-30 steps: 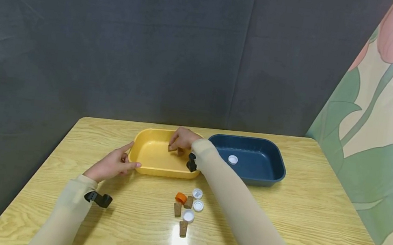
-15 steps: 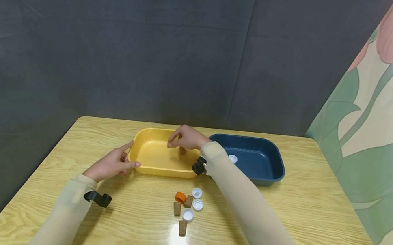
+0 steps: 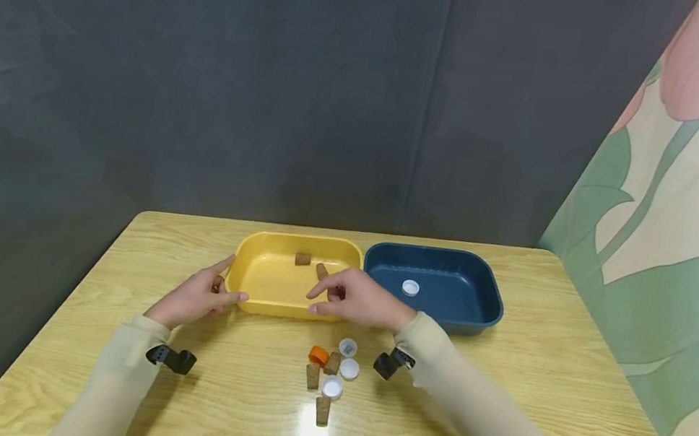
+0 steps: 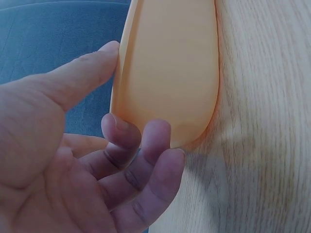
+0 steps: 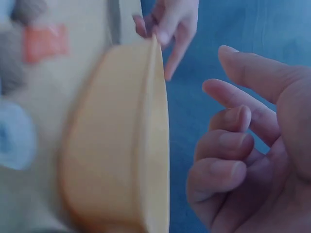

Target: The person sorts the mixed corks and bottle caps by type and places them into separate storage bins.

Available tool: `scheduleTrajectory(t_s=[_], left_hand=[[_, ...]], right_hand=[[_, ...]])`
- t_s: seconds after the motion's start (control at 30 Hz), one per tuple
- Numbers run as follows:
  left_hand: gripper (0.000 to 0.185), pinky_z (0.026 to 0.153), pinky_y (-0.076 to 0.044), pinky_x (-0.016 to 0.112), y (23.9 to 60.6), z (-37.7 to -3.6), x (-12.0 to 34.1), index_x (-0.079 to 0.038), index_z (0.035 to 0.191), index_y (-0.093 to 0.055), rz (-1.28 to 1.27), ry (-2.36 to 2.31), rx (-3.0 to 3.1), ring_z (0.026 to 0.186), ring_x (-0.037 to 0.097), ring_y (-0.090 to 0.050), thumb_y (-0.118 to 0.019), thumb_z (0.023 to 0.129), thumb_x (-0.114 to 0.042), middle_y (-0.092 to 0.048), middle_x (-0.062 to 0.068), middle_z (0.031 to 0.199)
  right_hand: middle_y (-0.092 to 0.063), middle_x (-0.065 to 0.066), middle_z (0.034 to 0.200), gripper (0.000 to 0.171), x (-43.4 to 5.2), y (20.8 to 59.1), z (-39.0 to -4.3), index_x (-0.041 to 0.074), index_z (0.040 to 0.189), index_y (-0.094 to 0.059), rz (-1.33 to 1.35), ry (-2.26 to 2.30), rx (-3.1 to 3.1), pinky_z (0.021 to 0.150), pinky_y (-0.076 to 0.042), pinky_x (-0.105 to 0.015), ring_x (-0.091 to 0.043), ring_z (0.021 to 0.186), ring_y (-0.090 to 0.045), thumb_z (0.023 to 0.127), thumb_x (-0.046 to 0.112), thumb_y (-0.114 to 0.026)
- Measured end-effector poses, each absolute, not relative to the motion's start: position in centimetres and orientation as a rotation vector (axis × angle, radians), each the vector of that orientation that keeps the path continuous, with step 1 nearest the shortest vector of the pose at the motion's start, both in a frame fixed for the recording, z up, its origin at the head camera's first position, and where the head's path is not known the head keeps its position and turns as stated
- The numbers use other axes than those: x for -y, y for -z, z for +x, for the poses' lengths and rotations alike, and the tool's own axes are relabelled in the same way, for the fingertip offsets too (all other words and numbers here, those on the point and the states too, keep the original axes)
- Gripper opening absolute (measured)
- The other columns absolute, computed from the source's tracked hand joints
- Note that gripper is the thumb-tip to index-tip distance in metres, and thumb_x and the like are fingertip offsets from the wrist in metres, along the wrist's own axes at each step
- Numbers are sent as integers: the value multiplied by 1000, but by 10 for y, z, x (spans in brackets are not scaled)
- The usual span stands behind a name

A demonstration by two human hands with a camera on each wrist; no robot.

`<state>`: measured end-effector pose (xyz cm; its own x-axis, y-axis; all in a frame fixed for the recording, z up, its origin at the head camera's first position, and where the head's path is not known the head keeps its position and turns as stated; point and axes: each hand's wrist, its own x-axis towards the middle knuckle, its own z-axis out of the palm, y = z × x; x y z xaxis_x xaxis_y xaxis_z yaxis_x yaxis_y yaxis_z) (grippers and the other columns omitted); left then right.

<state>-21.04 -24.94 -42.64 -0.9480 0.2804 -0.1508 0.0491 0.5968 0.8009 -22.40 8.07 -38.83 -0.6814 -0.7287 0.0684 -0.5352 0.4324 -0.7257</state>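
A: Where's the yellow tray (image 3: pixel 266 277), what's around it?

B: Far side of bench (image 3: pixel 555 359). Blue tray (image 3: pixel 454 293) just beside its right end, white cap (image 3: pixel 410 288) inside. Near side, loose cluster: orange cap (image 3: pixel 319 355), three white bench caps (image 3: pixel 331 388), three bench corks (image 3: pixel 322 412).

A: In the yellow tray?

B: Two tray corks (image 3: pixel 303 259), one near far wall, one further right.

A: Hands?

B: Left hand (image 3: pixel 196 295): thumb and index spread wide at left end, thumb on rim. Right hand (image 3: pixel 368 299): nothing held, thumb and index apart, blocks view of near right corner.

A: Edges, room?

B: Dark cloth (image 3: pixel 299 95) behind far edge. Bare wood left of cluster to left sleeve (image 3: pixel 114 371), and right of blue tray. Right sleeve (image 3: pixel 477 401) crosses right of cluster.
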Motion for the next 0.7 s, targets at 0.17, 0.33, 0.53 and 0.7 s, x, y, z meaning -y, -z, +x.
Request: scheduleTrajectory(t_s=[0.17, 0.33, 0.53, 0.7], left_hand=[[101, 55, -42, 25, 429, -211, 251, -5, 161, -7, 281, -1285, -2558, 62, 18, -48, -73, 92, -39, -53, 4, 74], [101, 54, -42, 25, 428, -210, 251, -4, 161, -7, 295, -1293, -2549, 61, 17, -48, -73, 92, -38, -53, 4, 74], [101, 54, -41, 25, 429, -211, 252, -5, 161, -7, 289, -1285, -2556, 60, 16, -47, -73, 92, -38, -52, 5, 75], [101, 54, -41, 26, 429, -211, 252, -6, 161, -7, 281, -1284, -2551, 61, 17, -47, -73, 92, -39, -52, 4, 76]], right_hand=[[-44, 8, 58, 16, -101, 401, -194, 14, 103, -78, -1094, 1114, -2430, 57, -34, -20, -3, 52, -37, 90, 24, -77], [-42, 11, 57, 19, -120, 419, -177, 7, 101, -76, -1042, 1093, -2466, 55, -34, -18, 0, 50, -36, 88, 21, -79], [-45, 10, 58, 21, -137, 442, -168, 8, 99, -74, -948, 1100, -2523, 57, -38, -19, 1, 52, -39, 84, 20, -83], [-48, 9, 60, 26, -144, 454, -164, 11, 95, -71, -828, 1078, -2577, 57, -40, -21, -1, 55, -43, 78, 23, -87]])
